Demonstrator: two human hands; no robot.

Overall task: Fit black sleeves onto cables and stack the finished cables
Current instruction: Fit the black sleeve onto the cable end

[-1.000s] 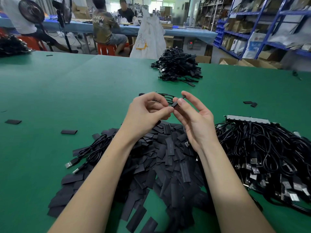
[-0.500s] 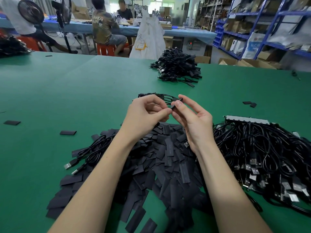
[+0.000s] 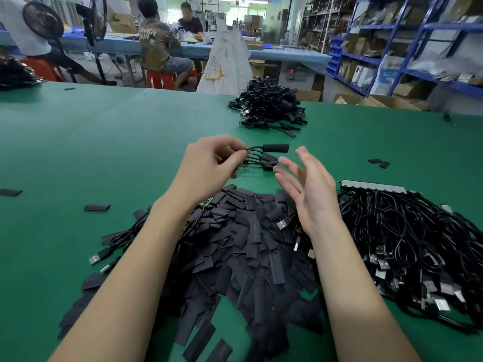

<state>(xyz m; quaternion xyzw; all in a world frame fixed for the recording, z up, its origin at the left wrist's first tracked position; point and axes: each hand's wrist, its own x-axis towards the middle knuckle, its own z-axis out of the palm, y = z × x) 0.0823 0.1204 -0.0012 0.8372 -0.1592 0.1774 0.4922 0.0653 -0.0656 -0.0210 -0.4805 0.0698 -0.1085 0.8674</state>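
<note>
Green table surface [image 3: 109,158]; black flat sleeves [image 3: 243,246] heaped at centre; black cables [image 3: 407,239] with silver plugs at right; black finished cables [image 3: 269,108] stacked farther back; black sleeved cable ends [image 3: 274,148]; blue shelving [image 3: 418,30]; light-blue bench [image 3: 285,53]; red stools [image 3: 159,79]; white bag [image 3: 227,64] with yellow print

Left hand [image 3: 209,163] fingers pinched, right hand [image 3: 308,189] fingers spread, palm up
</note>
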